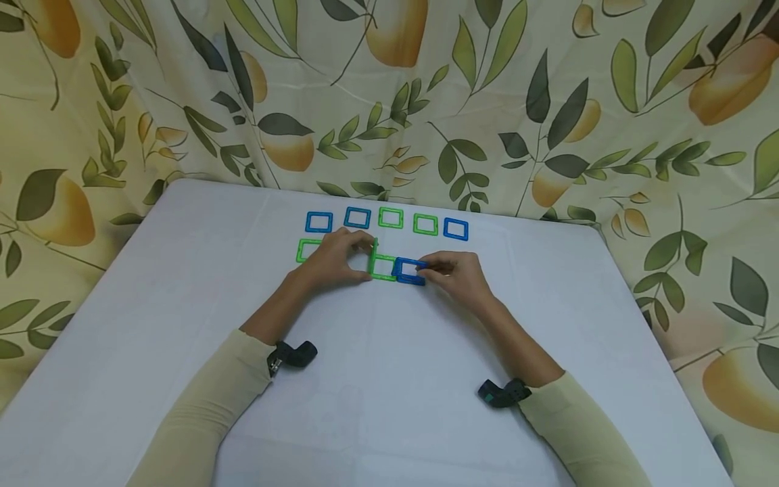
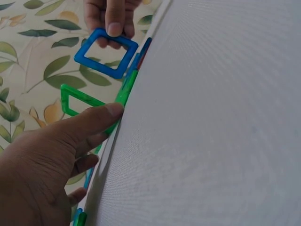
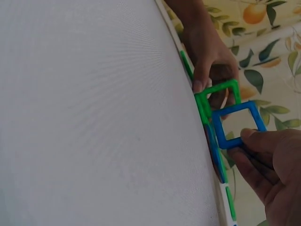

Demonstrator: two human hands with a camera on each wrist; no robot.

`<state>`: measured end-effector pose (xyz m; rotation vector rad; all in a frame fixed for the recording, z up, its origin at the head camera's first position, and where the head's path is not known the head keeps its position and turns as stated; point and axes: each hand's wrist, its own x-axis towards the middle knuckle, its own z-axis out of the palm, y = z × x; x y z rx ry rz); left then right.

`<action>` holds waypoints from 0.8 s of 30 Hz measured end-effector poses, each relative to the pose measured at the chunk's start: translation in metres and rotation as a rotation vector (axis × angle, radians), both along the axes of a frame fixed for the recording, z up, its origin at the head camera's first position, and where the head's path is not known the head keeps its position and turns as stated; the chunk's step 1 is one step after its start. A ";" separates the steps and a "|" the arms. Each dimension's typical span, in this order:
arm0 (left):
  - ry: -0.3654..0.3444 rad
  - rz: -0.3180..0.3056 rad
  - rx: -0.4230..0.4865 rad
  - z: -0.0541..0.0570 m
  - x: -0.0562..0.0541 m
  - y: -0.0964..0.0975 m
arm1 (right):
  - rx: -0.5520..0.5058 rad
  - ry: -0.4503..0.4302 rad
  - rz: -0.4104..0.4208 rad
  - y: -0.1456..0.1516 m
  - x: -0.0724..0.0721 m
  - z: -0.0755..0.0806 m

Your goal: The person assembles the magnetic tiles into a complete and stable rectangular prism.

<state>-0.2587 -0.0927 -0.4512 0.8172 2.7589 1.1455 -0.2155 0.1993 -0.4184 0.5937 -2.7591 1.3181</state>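
Standing on the white table point(image 1: 377, 379) beside a flat green frame point(image 1: 383, 277), an upright green frame point(image 1: 373, 260) is pinched by the left hand point(image 1: 333, 260). The right hand point(image 1: 461, 276) pinches a blue frame point(image 1: 410, 281); whether it joins already, I cannot tell. Five frames behind point(image 1: 391, 226) lie separate, unused.

Table point(image 1: 365, 406): white surface, straight sides, far corners rounded, faint creases toward its near side. Curtain point(image 1: 341, 101): hangs close behind the table and shows beyond the table's left and right edges as well. Cream to pale yellow ground, printed with orange fruit point(image 1: 289, 150) and leaves point(image 1: 447, 164) in green and dark grey. I note loose folds above the table's far edge. Light: subdued, diffuse; the table reads cool and slightly bluish.
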 end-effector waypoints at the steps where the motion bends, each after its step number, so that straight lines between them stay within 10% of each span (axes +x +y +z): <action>1: 0.003 -0.002 0.001 0.000 0.000 0.000 | -0.001 0.000 0.002 -0.001 0.000 0.000; 24: 0.012 -0.012 -0.002 0.000 -0.001 -0.001 | 0.001 -0.005 0.021 -0.020 -0.003 -0.004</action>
